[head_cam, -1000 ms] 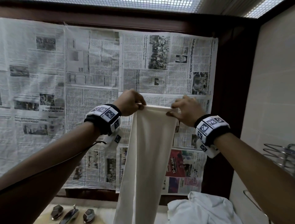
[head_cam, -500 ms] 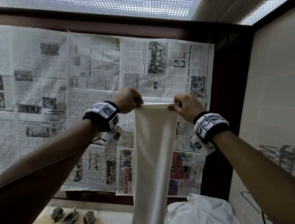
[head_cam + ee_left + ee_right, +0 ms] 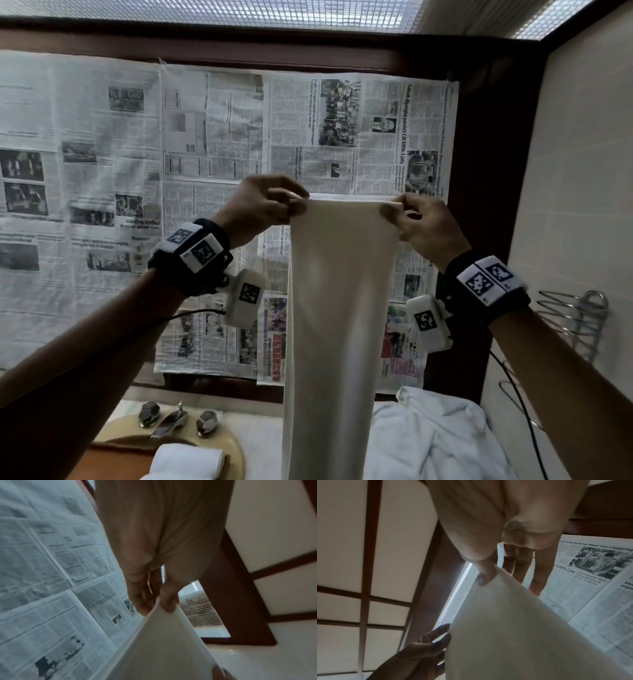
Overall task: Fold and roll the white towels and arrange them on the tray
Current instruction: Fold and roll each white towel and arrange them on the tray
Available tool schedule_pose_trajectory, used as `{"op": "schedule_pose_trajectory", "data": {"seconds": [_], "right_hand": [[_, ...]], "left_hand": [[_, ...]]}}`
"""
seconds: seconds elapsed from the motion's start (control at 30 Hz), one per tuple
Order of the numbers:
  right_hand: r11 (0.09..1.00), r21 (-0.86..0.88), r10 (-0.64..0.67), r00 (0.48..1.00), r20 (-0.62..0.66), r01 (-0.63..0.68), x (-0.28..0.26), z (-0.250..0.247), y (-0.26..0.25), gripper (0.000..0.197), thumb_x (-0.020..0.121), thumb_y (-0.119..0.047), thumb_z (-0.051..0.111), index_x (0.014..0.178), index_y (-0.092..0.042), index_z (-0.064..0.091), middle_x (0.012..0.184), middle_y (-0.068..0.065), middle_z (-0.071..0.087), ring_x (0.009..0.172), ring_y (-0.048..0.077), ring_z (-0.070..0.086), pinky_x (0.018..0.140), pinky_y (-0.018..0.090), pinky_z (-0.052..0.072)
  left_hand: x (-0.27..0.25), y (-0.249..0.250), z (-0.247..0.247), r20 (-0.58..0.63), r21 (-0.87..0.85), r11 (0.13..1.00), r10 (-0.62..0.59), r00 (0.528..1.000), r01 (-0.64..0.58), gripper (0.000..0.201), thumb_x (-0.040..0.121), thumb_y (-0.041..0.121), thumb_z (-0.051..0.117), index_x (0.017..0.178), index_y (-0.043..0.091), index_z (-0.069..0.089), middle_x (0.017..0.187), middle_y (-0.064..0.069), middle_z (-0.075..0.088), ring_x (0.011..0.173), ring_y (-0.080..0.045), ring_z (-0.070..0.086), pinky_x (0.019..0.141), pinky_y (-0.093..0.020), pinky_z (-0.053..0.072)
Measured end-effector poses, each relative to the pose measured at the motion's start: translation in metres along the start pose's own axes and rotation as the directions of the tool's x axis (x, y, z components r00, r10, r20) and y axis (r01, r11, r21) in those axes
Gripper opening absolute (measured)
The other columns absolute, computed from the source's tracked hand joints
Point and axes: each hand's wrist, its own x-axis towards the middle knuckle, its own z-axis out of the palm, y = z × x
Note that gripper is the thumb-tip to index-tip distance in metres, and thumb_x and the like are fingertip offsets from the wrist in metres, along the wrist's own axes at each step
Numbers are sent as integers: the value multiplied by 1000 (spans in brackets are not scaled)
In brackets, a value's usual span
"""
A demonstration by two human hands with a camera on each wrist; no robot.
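Note:
A long white towel [image 3: 339, 308] hangs straight down, folded lengthwise into a narrow strip. My left hand [image 3: 270, 205] pinches its top left corner and my right hand [image 3: 411, 219] pinches the top right corner, both held up at chest height. The left wrist view shows thumb and fingers of the left hand [image 3: 159, 600] clamped on the towel edge [image 3: 163, 642]. In the right wrist view the right hand [image 3: 489, 573] nips the towel [image 3: 513, 628] between thumb and fingers. A rolled white towel [image 3: 188, 460] lies on the brown tray [image 3: 113, 462] at the bottom left. The hanging towel's lower end is out of frame.
A heap of loose white towels [image 3: 435, 438] lies on the counter at the bottom right. A tap with two knobs [image 3: 171, 418] sits behind the basin [image 3: 233, 445]. Newspaper [image 3: 205, 154] covers the wall ahead. A wire rack [image 3: 575, 318] juts from the right wall.
The towel strip has straightened and hangs plumb; my hands have drawn its top edge taut and a little wider. My head has tipped down, bringing the rolled towel and tray into view.

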Motion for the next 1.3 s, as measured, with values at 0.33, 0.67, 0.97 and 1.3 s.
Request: {"op": "schedule_pose_trajectory", "data": {"seconds": [0.33,0.67,0.97,1.3], "right_hand": [[986,-109,-147,969,-196,128,-53,0,-43,26,100,-38,52,95,-13,58,76,-3,63,61,3,60,47,18,46],[994,-58,97,995,12,-96,-176,48,64,22,98,-41,55,88,-21,57,73,-5,61,63,4,57,55,25,45],[919,-156,393,876,280,-362,-299,112,176,48,84,-77,45,91,-31,58,78,-10,67,73,11,66,68,46,53],[828,-419,523,781,340,-372,-296,150,247,22,91,-52,57,84,-31,60,83,-14,64,70,10,58,69,34,50]], "left_hand": [[-43,22,27,-100,-52,994,94,991,-99,15,98,3,51,99,15,60,95,-13,58,86,-23,58,75,-40,51],[-133,-83,62,124,-43,975,-211,970,217,13,96,3,56,106,9,61,95,-4,63,87,-18,63,70,-33,54],[-212,-225,108,197,153,838,-545,815,523,17,92,-8,58,105,2,61,89,-12,62,77,-20,59,67,-34,56],[-202,-327,125,125,489,737,-589,799,467,16,89,8,68,96,22,67,91,2,72,87,-7,66,76,-26,52]]}}
